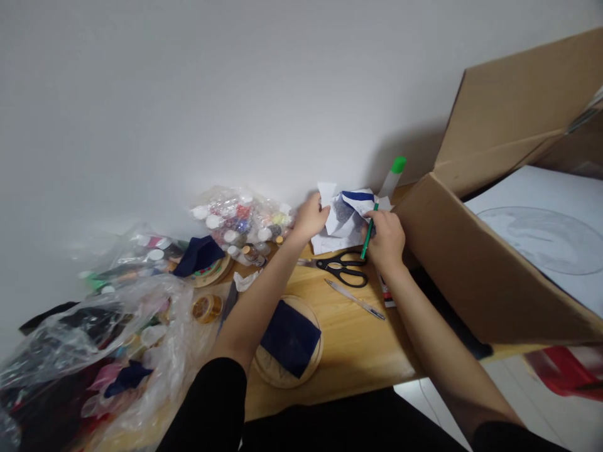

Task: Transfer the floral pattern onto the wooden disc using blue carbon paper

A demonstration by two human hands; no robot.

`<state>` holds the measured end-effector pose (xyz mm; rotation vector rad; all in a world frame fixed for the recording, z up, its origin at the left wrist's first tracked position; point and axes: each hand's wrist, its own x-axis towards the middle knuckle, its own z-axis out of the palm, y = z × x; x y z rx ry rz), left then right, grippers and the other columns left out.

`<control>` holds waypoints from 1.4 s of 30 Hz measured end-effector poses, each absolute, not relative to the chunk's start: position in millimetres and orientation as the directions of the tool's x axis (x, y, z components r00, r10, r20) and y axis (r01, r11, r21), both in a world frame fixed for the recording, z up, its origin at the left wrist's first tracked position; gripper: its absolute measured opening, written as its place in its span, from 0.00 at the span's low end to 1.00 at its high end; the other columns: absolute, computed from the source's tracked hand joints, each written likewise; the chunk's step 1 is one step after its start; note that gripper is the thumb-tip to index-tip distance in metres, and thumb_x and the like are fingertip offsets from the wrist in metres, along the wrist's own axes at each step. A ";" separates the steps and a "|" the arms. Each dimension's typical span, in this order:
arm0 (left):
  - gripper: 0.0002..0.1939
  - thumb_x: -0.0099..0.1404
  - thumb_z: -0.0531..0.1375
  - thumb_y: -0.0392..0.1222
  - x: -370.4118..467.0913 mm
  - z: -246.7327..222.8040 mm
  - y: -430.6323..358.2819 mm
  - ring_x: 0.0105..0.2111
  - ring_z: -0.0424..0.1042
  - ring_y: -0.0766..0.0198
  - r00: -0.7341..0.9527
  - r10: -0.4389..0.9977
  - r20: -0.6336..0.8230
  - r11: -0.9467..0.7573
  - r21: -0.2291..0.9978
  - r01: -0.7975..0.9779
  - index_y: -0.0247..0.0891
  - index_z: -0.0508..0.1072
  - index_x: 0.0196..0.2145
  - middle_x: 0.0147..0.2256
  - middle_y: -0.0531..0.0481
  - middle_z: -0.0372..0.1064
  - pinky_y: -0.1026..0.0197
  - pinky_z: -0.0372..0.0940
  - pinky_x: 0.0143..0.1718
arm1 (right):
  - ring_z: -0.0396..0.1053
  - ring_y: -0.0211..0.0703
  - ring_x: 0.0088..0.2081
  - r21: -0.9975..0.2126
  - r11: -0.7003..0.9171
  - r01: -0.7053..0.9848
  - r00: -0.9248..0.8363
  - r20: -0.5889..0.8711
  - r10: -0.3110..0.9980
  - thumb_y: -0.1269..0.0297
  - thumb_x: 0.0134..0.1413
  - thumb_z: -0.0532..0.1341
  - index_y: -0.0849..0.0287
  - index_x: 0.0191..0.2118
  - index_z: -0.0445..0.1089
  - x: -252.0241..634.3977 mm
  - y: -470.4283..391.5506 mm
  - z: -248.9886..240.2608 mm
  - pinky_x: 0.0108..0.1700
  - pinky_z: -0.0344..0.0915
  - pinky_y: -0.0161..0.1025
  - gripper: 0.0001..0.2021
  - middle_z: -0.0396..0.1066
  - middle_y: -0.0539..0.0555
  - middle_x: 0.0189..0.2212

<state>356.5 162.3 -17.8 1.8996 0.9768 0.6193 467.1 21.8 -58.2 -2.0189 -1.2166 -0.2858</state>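
My left hand reaches to the back of the table, its thumb and fingers closed at the edge of a white paper scrap. My right hand grips a slim green pencil, and its fingertips touch the crumpled paper pile. A dark blue piece shows among those papers. Just in front lie black-handled scissors and a clear pen. Nearer my body, a dark blue cloth rests on a round wooden hoop.
On the right stands an open cardboard box with a drawn-on white sheet at its top. A green-capped bottle leans by the wall. To the left are bagged small bottles, a tape roll and plastic bags.
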 end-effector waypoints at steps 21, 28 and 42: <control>0.26 0.49 0.52 0.26 347.2 -10.5 163.3 0.34 0.73 0.61 0.562 0.813 -0.152 -0.067 0.934 0.350 0.36 0.68 0.47 0.38 0.45 0.74 0.65 0.65 0.30 | 0.65 0.48 0.41 -0.580 -0.275 0.767 0.624 0.575 0.529 0.71 0.51 0.48 0.57 0.39 0.66 464.0 24.2 -59.1 0.43 0.62 0.43 0.12 0.68 0.58 0.36; 0.12 0.43 0.56 0.27 341.3 3.1 152.1 0.16 0.66 0.62 0.615 0.675 -0.407 -0.023 0.822 0.569 0.35 0.72 0.27 0.16 0.50 0.65 0.62 0.59 0.20 | 0.64 0.45 0.37 -0.608 -0.297 0.736 0.665 0.567 0.487 0.71 0.54 0.46 0.59 0.39 0.64 465.4 23.0 -59.2 0.39 0.61 0.40 0.12 0.65 0.58 0.35; 0.08 0.45 0.54 0.28 328.5 19.8 158.0 0.15 0.63 0.64 0.601 0.621 -0.503 -0.124 0.694 0.709 0.36 0.69 0.23 0.13 0.51 0.60 0.64 0.51 0.20 | 0.60 0.56 0.49 -0.426 -0.085 0.901 0.263 0.378 0.888 0.73 0.37 0.58 0.60 0.45 0.66 470.9 20.5 -56.1 0.50 0.55 0.50 0.22 0.69 0.60 0.45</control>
